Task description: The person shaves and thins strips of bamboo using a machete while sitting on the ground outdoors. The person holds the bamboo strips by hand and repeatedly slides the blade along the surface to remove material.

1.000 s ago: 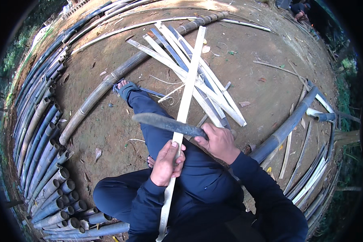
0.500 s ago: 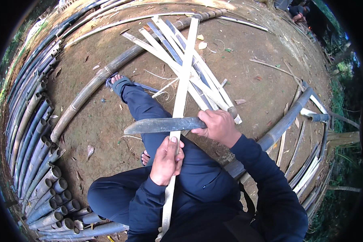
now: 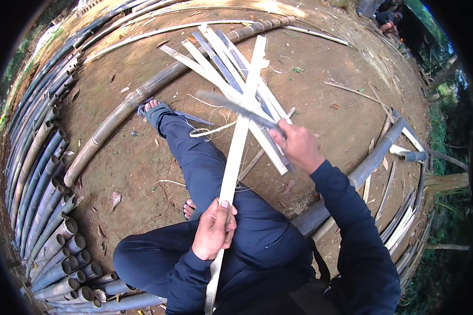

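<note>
A long pale bamboo strip runs from my lap up and away across my leg. My left hand is wrapped round its lower part, thumb on top. In my right hand is the handle of a machete, its blade blurred by motion and lying across the strip's upper half. Whether the edge touches the strip I cannot tell. Beneath and beyond the strip lies a fanned pile of split bamboo strips, some pale, some dark. A thin curled shaving is beside the strip, left of the blade.
Stacked bamboo poles line the left side. One long bamboo pole lies across the ground beyond my foot, and another dark pole is on the right. More split strips lie at far right. A person crouches far back.
My right hand has pushed the machete away up the strip, and its blade is now tilted. My left hand has shifted slightly nearer me, with the strip drawn down.
</note>
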